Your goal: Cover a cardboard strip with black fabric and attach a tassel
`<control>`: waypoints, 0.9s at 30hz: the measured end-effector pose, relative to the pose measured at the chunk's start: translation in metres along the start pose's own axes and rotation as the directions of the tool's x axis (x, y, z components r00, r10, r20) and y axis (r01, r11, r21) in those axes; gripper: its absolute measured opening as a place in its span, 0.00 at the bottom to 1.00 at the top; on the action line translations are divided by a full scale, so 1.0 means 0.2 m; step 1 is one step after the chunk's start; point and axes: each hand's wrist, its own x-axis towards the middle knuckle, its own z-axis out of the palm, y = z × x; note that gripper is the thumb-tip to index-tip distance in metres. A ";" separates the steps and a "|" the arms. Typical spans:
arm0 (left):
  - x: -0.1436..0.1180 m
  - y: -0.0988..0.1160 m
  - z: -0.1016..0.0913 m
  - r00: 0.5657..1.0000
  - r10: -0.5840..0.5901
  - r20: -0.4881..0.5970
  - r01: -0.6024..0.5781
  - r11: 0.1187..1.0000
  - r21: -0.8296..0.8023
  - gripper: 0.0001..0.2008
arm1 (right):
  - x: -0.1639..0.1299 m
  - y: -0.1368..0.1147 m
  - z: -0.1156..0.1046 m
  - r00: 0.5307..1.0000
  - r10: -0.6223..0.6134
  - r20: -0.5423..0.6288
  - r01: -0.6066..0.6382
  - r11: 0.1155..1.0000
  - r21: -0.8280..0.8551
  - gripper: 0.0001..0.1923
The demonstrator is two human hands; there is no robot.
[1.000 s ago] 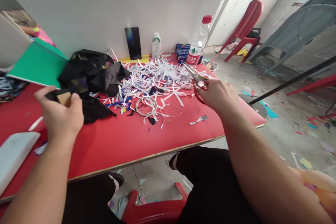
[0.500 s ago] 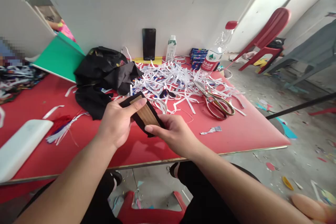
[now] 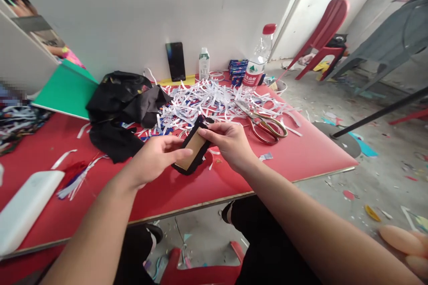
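Observation:
Between my hands, above the front of the red table (image 3: 160,196), is a small rectangular piece of tan board edged with black fabric (image 3: 191,148). It is tilted, its upper end leaning right. My left hand (image 3: 157,156) grips its lower left side, thumb on the tan face. My right hand (image 3: 227,142) pinches its upper right edge, thumb on top and fingers partly hidden behind. Just beyond lies a heap of white paper strips (image 3: 214,98). Large scissors (image 3: 264,124) rest on the heap's right side. Black cloth (image 3: 117,107) is bunched to the left.
Along the wall stand a phone (image 3: 175,61), a small white bottle (image 3: 204,64) and a large red-capped water bottle (image 3: 257,60). A white oblong case (image 3: 30,209) and a green board (image 3: 67,91) are at left. A red chair (image 3: 321,40) stands on the littered floor.
The fabric-edged board has turned from leaning left to leaning right. My right hand has shifted up to its upper edge, and my left hand to its lower left side. The view has swung slightly.

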 end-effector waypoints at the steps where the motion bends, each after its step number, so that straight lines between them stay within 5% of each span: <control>1: 0.05 0.00 0.03 0.998 -0.025 0.049 0.025 1.000 0.003 0.20 | 0.01 0.01 0.01 1.000 -0.007 -0.006 0.007 1.000 0.010 0.21; 4: 0.21 -0.02 0.10 1.000 0.015 -0.003 -0.015 0.972 -0.234 0.20 | 0.03 0.03 0.03 1.000 -0.009 -0.026 0.012 0.993 0.119 0.21; 9: 0.34 -0.03 0.11 0.976 0.085 -0.200 -0.160 0.906 -0.393 0.22 | 0.06 0.05 0.02 0.998 0.049 0.040 -0.054 0.989 0.137 0.22; 20: 0.07 0.02 0.04 0.946 0.058 -0.318 -0.181 0.910 -0.374 0.23 | -0.05 0.03 0.10 0.954 0.154 0.259 -0.162 0.987 0.009 0.21; 27: 0.00 -0.08 -0.01 0.960 0.048 -0.277 -0.165 0.893 -0.418 0.25 | -0.05 -0.01 0.04 0.984 0.039 0.172 0.012 0.959 -0.284 0.14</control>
